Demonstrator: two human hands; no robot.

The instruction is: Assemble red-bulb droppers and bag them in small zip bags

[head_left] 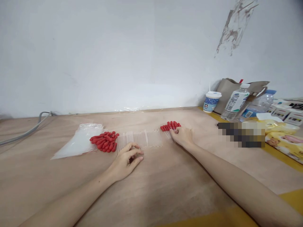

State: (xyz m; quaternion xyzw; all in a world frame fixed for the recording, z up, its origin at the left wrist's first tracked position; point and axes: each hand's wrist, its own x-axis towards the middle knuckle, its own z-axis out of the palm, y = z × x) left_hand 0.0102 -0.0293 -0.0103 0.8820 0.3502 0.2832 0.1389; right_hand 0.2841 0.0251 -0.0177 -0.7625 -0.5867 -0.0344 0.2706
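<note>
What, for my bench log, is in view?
red bulbs: loose pile, red, left of the tubes
clear tubes: one long row, clear, mid-table
capped tubes: several, red tops, row's right end
plastic bag: one, whitish, left of pile
cable: one, grey, far left
cup: one, white-blue, back right
bottles: two, clear, beside cup
tote bag: one, beige, behind bottles
boxes: several, white, right edge
table: one, tan, underneath
left hand: one, bare, tubes' near edge
right hand: one, bare, at capped tubes
</note>
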